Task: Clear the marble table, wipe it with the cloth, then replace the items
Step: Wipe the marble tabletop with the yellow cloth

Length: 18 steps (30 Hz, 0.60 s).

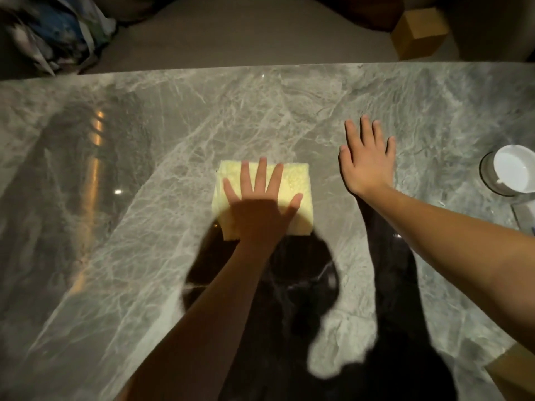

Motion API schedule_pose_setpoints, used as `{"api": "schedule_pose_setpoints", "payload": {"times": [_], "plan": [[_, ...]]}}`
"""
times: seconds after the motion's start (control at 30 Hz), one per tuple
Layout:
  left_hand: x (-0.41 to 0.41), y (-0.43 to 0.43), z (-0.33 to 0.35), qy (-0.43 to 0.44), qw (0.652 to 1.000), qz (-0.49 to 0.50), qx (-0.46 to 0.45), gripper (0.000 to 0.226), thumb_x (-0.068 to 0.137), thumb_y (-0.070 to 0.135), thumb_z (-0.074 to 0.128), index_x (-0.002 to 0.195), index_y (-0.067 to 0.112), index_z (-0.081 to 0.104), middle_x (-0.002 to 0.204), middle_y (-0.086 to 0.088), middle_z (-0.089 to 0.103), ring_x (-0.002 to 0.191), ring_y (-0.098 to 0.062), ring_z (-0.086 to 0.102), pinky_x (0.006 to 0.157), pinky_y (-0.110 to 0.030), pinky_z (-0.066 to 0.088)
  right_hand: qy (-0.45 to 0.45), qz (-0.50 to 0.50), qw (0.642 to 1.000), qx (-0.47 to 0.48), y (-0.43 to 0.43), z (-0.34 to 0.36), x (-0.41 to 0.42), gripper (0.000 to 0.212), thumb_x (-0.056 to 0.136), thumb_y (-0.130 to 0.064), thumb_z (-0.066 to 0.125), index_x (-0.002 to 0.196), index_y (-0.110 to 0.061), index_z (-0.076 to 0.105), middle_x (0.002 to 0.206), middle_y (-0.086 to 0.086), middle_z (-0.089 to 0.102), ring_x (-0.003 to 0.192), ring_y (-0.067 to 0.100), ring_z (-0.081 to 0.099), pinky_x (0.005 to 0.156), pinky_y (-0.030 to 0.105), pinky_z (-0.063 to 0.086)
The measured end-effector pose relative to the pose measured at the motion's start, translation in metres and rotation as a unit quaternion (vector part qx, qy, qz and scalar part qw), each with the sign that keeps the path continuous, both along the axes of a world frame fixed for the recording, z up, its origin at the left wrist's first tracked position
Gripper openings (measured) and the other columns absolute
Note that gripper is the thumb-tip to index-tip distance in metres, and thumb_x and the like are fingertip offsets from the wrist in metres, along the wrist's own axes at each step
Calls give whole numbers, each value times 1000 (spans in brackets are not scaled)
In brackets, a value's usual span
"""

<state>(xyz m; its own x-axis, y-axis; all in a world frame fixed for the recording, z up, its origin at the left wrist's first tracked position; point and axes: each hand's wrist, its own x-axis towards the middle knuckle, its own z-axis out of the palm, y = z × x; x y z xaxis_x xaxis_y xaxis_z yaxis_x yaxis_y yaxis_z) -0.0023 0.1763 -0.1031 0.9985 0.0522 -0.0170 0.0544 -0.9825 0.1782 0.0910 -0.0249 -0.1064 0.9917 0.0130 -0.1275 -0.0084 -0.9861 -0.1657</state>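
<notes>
A folded pale yellow cloth [295,195] lies on the grey marble table [173,125] near the middle. My left hand [260,209] presses flat on the cloth with its fingers spread. My right hand [366,160] rests flat on the bare marble to the right of the cloth, fingers apart, holding nothing. A round white ashtray [512,172] with a glass rim sits at the table's right edge, away from both hands.
A flat pale item [524,215] lies just below the ashtray at the right edge. Beyond the table's far edge are a grey seat [231,33], a patterned bundle [55,33] at the left and a cardboard box [419,33] at the right.
</notes>
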Motion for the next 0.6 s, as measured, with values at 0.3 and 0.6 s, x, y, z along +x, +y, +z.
{"api": "schedule_pose_setpoints", "payload": {"times": [0.3,0.6], "plan": [[-96,9,9,47,998,38,17,74,80,70,32,143,30,35,155,-2,29,142,-34,26,108,-63,7,10,3,1000,-6,1,2,-2,55,101,-39,19,154,-25,11,163,7,3,149,29,-2,118,55,1],[-165,7,5,86,994,67,30,75,81,69,30,146,31,27,155,-4,30,141,-30,19,109,-59,3,27,281,959,-15,62,10,-93,60,96,-49,20,152,-29,22,161,6,15,149,29,9,114,59,5]]}}
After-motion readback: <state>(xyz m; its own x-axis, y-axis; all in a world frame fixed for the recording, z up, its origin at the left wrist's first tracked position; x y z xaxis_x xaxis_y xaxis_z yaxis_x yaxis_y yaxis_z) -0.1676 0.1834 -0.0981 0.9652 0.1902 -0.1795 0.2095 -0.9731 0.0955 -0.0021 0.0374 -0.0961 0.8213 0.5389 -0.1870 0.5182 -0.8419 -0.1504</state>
